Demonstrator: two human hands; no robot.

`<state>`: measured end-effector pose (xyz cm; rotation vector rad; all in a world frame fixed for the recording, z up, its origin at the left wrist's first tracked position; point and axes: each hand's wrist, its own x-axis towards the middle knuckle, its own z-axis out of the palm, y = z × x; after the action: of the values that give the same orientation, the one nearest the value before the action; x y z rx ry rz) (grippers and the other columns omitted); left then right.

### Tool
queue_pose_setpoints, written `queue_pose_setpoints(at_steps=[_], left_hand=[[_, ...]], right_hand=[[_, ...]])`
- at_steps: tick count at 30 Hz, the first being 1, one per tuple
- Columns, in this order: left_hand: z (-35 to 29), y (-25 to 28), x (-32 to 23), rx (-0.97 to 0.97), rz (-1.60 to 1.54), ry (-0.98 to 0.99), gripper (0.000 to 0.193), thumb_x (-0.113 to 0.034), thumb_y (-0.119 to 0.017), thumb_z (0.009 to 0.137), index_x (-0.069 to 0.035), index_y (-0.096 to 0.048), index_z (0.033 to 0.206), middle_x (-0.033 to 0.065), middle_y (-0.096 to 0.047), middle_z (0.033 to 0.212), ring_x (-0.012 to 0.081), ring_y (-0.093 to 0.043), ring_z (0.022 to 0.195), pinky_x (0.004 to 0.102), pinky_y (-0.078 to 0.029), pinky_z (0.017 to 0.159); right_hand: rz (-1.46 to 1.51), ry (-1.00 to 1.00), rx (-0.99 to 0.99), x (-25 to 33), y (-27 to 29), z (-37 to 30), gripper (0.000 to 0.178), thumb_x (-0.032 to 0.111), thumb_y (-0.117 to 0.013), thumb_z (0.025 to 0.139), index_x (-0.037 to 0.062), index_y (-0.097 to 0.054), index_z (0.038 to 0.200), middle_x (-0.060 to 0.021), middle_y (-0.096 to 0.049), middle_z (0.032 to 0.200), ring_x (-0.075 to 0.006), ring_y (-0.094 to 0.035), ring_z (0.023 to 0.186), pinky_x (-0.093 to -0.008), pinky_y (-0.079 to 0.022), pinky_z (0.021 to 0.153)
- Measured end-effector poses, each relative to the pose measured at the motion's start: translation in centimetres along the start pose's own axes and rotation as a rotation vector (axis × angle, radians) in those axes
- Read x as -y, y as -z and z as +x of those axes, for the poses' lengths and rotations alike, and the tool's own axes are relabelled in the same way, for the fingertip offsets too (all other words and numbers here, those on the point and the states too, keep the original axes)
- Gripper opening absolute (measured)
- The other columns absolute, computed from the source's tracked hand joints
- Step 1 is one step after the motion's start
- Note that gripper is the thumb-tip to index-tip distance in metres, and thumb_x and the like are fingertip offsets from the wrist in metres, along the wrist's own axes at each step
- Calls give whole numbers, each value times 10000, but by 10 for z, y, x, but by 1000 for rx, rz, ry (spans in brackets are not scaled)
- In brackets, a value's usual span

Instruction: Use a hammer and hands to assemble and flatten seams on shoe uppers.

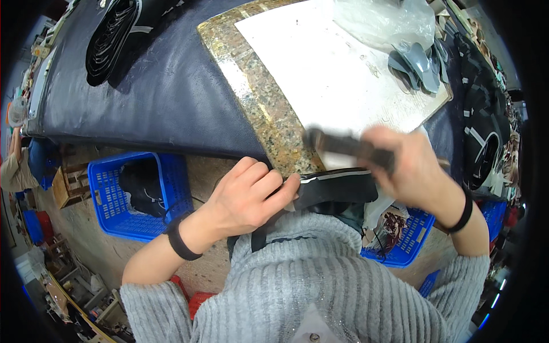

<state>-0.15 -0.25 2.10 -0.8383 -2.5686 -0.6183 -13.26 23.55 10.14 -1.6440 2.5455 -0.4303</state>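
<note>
My right hand (413,166) is closed around the dark handle of a hammer (346,146), which is smeared by motion above the near edge of a speckled stone slab (269,103). My left hand (246,193) pinches the left end of a black, leather-like piece (337,192). A narrow white strip runs along that piece's upper edge, which lies at the slab's near edge. The rest of the piece hangs down in front of me. My left fingertips partly cover its end.
A white sheet (326,63) covers much of the slab, with a clear plastic bag (389,20) and grey cut pieces (420,66) on it. Stacked black pieces (111,46) lie at far left, more (480,120) at right. Blue baskets (103,194) stand below the table.
</note>
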Motion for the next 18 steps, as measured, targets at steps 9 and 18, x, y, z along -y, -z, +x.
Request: queue_pose_setpoints(at_steps=[9, 18], left_hand=[[0, -4, 2, -49, -21, -18, 278, -154, -698, 749, -19, -621, 980, 25, -446, 727, 166, -442, 645, 302, -378, 617], [4, -8, -6, -116, -24, 1, 199, -154, -704, 738, -34, -608, 865, 25, -442, 720, 161, -447, 652, 293, -374, 617]], right_hand=[[-1, -50, 217, 28, 6, -12, 287, 267, -664, 839, 37, -495, 868, -97, -548, 690, -281, -582, 550, -366, -432, 462], [-5, -59, 271, 24, 5, -23, 305, 273, -661, 844, 28, -479, 852, -106, -545, 667, -292, -580, 538, -370, -432, 451]])
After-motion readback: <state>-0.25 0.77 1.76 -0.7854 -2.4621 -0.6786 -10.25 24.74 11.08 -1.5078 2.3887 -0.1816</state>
